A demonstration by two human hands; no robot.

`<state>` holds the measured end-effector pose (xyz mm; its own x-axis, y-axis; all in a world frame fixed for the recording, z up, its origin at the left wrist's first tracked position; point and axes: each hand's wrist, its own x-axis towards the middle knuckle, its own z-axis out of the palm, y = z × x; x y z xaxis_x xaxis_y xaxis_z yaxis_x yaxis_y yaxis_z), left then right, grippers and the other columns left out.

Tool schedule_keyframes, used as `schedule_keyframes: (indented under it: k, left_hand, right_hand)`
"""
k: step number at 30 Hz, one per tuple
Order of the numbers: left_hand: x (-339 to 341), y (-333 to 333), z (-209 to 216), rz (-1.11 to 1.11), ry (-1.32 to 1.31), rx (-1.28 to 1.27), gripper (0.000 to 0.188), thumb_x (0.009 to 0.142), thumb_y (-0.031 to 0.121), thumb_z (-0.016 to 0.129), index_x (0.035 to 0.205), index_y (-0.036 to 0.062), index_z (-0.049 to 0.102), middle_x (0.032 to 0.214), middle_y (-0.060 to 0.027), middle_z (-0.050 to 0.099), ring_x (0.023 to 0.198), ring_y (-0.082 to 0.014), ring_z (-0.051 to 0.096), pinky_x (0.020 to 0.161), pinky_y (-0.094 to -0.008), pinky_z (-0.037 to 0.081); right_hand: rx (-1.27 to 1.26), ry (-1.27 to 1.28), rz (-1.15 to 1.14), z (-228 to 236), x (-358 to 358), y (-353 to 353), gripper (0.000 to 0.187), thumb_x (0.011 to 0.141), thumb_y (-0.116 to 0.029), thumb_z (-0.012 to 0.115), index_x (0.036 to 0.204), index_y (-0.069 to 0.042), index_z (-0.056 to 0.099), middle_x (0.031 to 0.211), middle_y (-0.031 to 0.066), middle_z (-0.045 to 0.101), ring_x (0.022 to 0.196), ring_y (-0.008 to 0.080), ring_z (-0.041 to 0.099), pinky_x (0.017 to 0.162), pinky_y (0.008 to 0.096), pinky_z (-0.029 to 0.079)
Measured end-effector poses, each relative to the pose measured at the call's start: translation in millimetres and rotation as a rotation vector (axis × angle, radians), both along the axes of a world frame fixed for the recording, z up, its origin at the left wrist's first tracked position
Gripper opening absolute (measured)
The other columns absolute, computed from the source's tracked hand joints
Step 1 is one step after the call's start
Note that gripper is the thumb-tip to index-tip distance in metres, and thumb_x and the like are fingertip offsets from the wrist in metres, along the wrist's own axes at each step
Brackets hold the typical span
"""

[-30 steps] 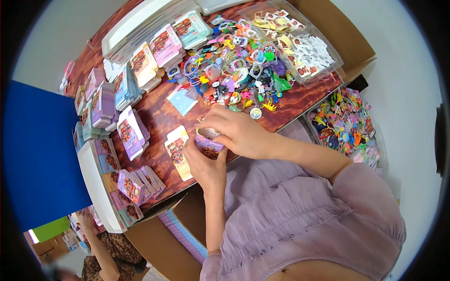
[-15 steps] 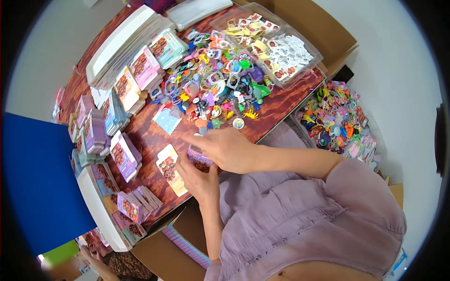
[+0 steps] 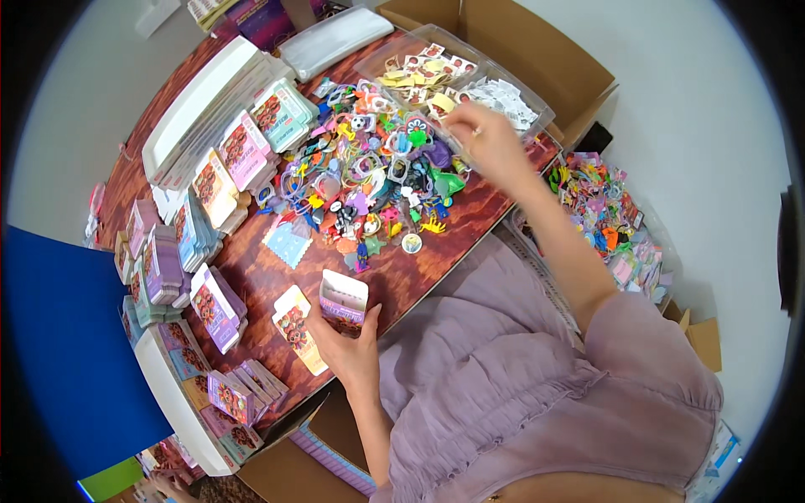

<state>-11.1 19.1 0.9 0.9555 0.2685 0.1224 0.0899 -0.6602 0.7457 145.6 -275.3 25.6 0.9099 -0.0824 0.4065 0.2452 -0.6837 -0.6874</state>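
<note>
My left hand [image 3: 350, 352] is closed round a small purple cardboard box [image 3: 342, 317], whose open top shows white inside. Just left of it a flat yellow carton [image 3: 299, 329] lies on the table. My right hand [image 3: 488, 142] is at the near edge of a clear plastic tray [image 3: 549, 113], its fingers curled together; whether something is between them is hidden. That tray holds yellow slips [image 3: 419, 82] and white paper pieces [image 3: 503, 99]. A heap of small colourful toys [image 3: 360, 172] covers the table between the hands.
Stacks of flat cartons in pink [image 3: 245, 151], orange [image 3: 215, 191] and purple [image 3: 216, 310] line the left side. A white box [image 3: 172, 394] holds filled cartons. A bin of trinkets [image 3: 599, 205] stands right of the table. Another person's hand [image 3: 172, 486] shows at lower left.
My right hand has left the purple box and moved up and right to the plastic tray. My left hand still holds the box, now upright with its open top showing.
</note>
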Motion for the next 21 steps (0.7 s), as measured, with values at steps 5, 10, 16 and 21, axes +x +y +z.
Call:
schedule_keyframes:
  k: [5, 10, 16, 21]
  left_hand:
    - [4, -3, -2, -0.054, -0.010, -0.060, 0.075, 0.067, 0.016, 0.088, 0.126, -0.0042, 0.047, 0.110, -0.0181, 0.052, 0.099, -0.0335, 0.055, 0.085, -0.0399, 0.045]
    - [5, -7, 4, -0.054, -0.003, -0.071, 0.075, 0.067, 0.015, 0.088, 0.126, -0.0043, 0.046, 0.108, -0.0176, 0.052, 0.097, -0.0335, 0.055, 0.083, -0.0401, 0.045]
    - [4, -7, 10, -0.034, 0.021, -0.082, 0.075, 0.068, 0.012, 0.087, 0.129, -0.0042, 0.046, 0.112, -0.0155, 0.052, 0.103, -0.0287, 0.054, 0.087, -0.0376, 0.045]
    - [5, -9, 17, -0.050, 0.016, -0.058, 0.075, 0.070, 0.012, 0.085, 0.131, -0.0045, 0.045, 0.119, -0.0156, 0.051, 0.111, -0.0274, 0.052, 0.096, -0.0367, 0.042]
  right_hand:
    - [-0.438, 0.201, -0.129, -18, 37, -82, 0.016, 0.077, -0.012, 0.069, 0.093, -0.009, 0.069, 0.099, 0.0118, 0.059, 0.100, 0.0314, 0.060, 0.085, 0.0411, 0.048]
    - [-0.287, 0.197, -0.061, -28, 49, -99, 0.020, 0.075, -0.012, 0.071, 0.094, -0.006, 0.069, 0.093, 0.0093, 0.058, 0.092, 0.0251, 0.060, 0.079, 0.0351, 0.046]
    - [0.001, 0.019, -0.108, -31, 56, -108, 0.012, 0.081, -0.013, 0.069, 0.087, -0.003, 0.072, 0.082, 0.0060, 0.064, 0.071, 0.0153, 0.057, 0.067, 0.0300, 0.045]
    - [0.482, 0.277, -0.102, -45, 60, -117, 0.010, 0.084, -0.010, 0.069, 0.088, -0.001, 0.070, 0.071, -0.0016, 0.061, 0.068, 0.0049, 0.055, 0.059, 0.0236, 0.042]
